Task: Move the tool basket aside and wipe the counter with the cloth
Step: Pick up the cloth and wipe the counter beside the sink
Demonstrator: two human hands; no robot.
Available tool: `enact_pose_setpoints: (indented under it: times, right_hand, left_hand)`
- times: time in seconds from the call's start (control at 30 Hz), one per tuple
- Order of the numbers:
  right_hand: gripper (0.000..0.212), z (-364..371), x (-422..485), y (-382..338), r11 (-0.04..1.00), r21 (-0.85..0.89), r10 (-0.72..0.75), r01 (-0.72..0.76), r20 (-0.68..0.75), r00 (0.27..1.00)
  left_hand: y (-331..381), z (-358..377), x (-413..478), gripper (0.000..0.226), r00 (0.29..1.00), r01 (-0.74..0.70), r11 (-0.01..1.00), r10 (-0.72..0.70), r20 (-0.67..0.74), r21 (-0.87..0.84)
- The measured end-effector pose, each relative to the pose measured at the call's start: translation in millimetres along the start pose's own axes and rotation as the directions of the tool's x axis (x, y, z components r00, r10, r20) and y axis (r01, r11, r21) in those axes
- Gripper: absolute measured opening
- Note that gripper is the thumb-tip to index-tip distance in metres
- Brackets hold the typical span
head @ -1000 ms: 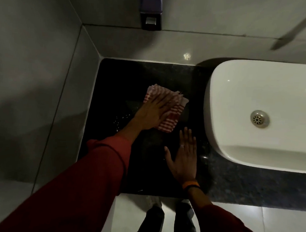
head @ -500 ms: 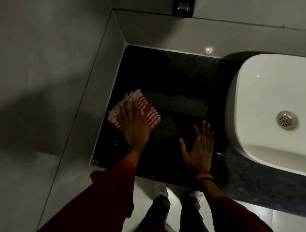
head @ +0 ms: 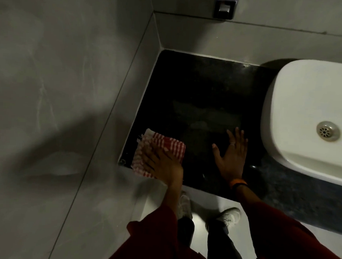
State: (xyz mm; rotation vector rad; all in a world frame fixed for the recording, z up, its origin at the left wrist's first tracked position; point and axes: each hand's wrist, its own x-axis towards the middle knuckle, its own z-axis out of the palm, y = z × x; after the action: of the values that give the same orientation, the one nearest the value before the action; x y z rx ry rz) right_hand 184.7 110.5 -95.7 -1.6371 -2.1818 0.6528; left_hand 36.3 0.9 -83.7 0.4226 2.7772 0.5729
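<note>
A red-and-white checked cloth lies at the front left corner of the black stone counter. My left hand presses flat on the cloth, fingers spread toward the left wall. My right hand rests flat and open on the counter to the right of the cloth, with a ring on one finger and an orange band at the wrist. No tool basket is in view.
A white basin with a metal drain fills the counter's right side. Grey tiled walls close off the left and back. A dark dispenser hangs on the back wall. My shoes stand on the pale floor below the counter's front edge.
My left hand has swept the cloth from the counter's middle leftward and then toward the front left corner. My right hand has stayed flat on the counter.
</note>
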Motion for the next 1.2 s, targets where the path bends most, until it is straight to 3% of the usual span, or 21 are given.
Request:
enact_pose_setpoints:
  times: [0.1,0.17,0.23,0.3,0.37,0.47,0.53,0.7,0.8,0.93,1.03,1.07,1.13,1.2]
  right_hand:
    - [0.050,2,-17,-31,0.991,0.100,-0.086,0.089,-0.035,0.996]
    - [0.040,11,-39,-67,0.962,0.183,-0.214,0.205,0.032,0.976]
    - [0.040,27,-57,-103,0.904,0.228,-0.400,0.362,0.148,0.905]
    - [0.050,53,-67,-123,0.837,0.193,-0.546,0.511,0.308,0.779]
    - [0.060,75,-72,-124,0.773,0.087,-0.597,0.628,0.434,0.674]
    - [0.056,90,-70,-104,0.671,0.022,-0.660,0.741,0.474,0.584]
    - [0.051,83,-69,-88,0.607,0.002,-0.696,0.795,0.484,0.530]
    - [0.044,38,-83,-32,0.537,-0.026,-0.755,0.843,0.431,0.494]
    - [0.049,16,-91,-3,0.563,-0.040,-0.723,0.826,0.460,0.515]
    - [0.042,-19,-97,0,0.682,0.031,-0.645,0.731,0.499,0.580]
    - [0.035,-55,-88,-25,0.914,0.147,-0.388,0.378,0.583,0.713]
    - [0.033,-62,-80,-32,0.962,0.165,-0.273,0.218,0.637,0.721]
    - [0.032,-74,-57,-45,0.938,0.312,-0.132,-0.149,0.722,0.679]
    - [0.031,-79,-30,-50,0.814,0.434,-0.095,-0.386,0.755,0.649]
  left_hand:
    - [-3,-25,6,0.055,0.998,-0.018,0.994,0.012,-0.057,-0.109]
    - [-5,-48,24,0.050,0.990,-0.084,0.971,0.056,-0.128,-0.222]
    - [-6,-65,54,0.048,0.977,-0.196,0.919,0.151,-0.153,-0.343]
    - [-4,-71,87,0.049,0.959,-0.280,0.884,0.275,-0.069,-0.375]
    - [-2,-69,113,0.045,0.899,-0.389,0.865,0.432,0.076,-0.317]
    - [-1,-59,138,0.049,0.777,-0.524,0.824,0.566,0.277,-0.214]
    - [-4,-54,144,0.056,0.752,-0.539,0.822,0.568,0.335,-0.183]
    - [-15,-43,138,0.055,0.745,-0.542,0.818,0.573,0.340,-0.191]
    - [-16,-39,128,0.056,0.735,-0.554,0.804,0.594,0.326,-0.216]
    - [-6,-35,108,0.055,0.656,-0.617,0.746,0.664,0.359,-0.252]
    - [5,-36,90,0.048,0.570,-0.645,0.688,0.723,0.390,-0.333]
    - [8,-37,84,0.043,0.558,-0.620,0.685,0.728,0.399,-0.383]
    - [15,-41,72,0.036,0.570,-0.515,0.724,0.689,0.447,-0.459]
    - [26,-46,62,0.040,0.591,-0.339,0.784,0.608,0.530,-0.521]
